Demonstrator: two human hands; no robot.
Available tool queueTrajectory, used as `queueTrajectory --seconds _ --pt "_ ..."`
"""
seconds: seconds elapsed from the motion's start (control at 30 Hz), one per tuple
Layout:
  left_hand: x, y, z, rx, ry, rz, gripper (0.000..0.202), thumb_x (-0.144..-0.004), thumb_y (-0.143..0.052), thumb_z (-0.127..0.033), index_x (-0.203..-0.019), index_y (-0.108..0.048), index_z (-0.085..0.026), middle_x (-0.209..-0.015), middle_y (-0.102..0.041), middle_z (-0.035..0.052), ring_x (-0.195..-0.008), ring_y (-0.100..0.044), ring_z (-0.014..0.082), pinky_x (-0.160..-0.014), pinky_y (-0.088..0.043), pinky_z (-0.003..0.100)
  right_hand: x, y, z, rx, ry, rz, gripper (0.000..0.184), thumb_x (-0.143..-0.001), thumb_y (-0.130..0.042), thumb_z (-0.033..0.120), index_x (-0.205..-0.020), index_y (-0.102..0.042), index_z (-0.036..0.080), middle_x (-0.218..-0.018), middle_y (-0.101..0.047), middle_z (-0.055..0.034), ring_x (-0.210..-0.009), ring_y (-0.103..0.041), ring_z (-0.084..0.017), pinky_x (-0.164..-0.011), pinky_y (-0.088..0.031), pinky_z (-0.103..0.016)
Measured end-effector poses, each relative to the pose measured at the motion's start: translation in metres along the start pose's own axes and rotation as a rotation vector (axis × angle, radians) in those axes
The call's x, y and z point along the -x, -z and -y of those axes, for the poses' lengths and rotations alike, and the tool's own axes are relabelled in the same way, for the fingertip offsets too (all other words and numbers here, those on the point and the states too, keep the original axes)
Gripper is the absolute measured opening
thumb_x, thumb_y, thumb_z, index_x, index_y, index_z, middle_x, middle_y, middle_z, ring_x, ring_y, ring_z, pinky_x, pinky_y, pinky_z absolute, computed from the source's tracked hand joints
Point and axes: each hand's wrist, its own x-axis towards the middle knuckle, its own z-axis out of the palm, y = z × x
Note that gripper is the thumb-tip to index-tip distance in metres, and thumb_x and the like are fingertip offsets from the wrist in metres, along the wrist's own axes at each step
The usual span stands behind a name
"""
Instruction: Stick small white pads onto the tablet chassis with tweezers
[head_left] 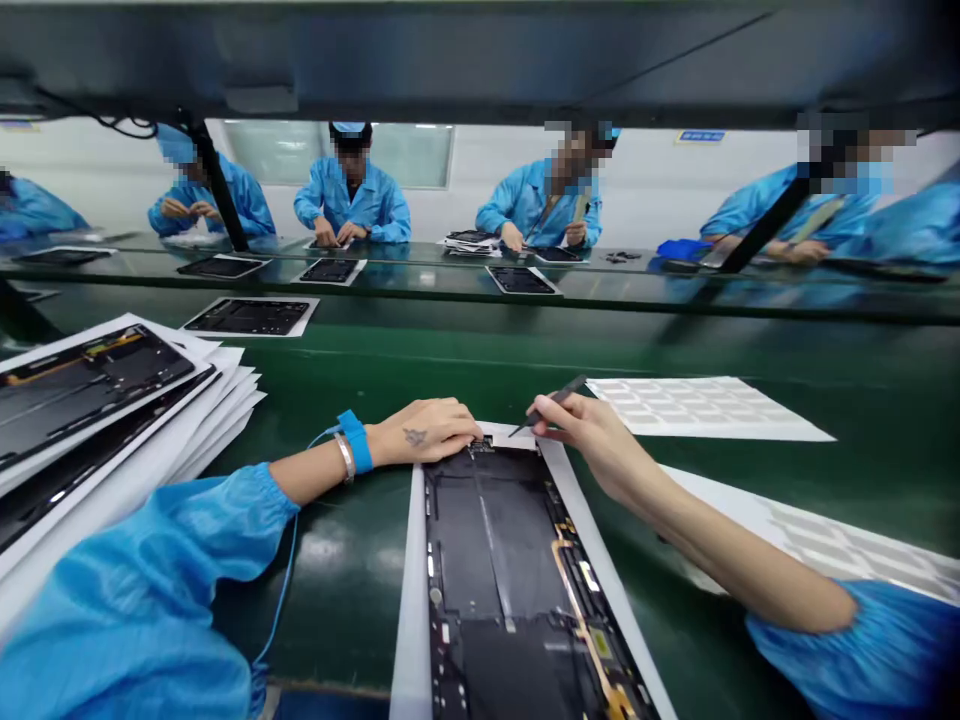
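An open tablet housing [495, 540] with black inner parts and an orange flex cable lies in front of me on a white sheet [411, 620]. My left hand [435, 430] rests on its far left end, fingers bent together and fingertips at the edge; whatever they pinch is hidden. A blue wrist strap [355, 440] with a cord circles that wrist. In my right hand [570, 420] is a pair of dark tweezers [559, 398], held like a pen. The tweezers' tip points down at a small white piece [514, 438] at the housing's far end.
At left, several similar housings [97, 385] are stacked between white sheets. Sticker sheets [705, 405] lie at right. Ahead, another housing [251, 316] sits beside a raised rail [420, 285]. Slanted dark posts [217, 185] hold an overhead shelf [465, 60]. Co-workers in blue [352, 200] sit opposite.
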Motion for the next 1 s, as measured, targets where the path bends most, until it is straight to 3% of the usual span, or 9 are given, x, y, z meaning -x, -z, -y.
queueTrajectory --seconds 0.37,1.0 --pt "-0.002 0.000 -0.001 -0.026 -0.001 0.055 0.024 -0.097 -0.048 -0.016 -0.113 -0.064 -0.017 -0.108 -0.064 0.0067 -0.089 -0.054 0.0188 -0.078 -0.046 0.031 -0.015 0.006 -0.009 0.003 -0.145 0.062 0.054 -0.055 -0.082 0.068 -0.056 -0.059 0.019 -0.064 -0.056 -0.0017 -0.070 -0.057 -0.017 -0.069 -0.051 -0.029" --pt "-0.005 0.000 -0.001 -0.040 0.011 0.092 0.026 -0.096 -0.048 -0.016 -0.115 -0.064 -0.018 -0.109 -0.064 0.0058 -0.090 -0.055 0.0193 -0.078 -0.046 0.031 -0.016 0.008 -0.010 0.042 -0.146 0.088 0.052 -0.058 -0.081 0.067 -0.059 -0.061 0.019 -0.063 -0.055 -0.0013 -0.072 -0.056 -0.018 -0.072 -0.049 -0.030"
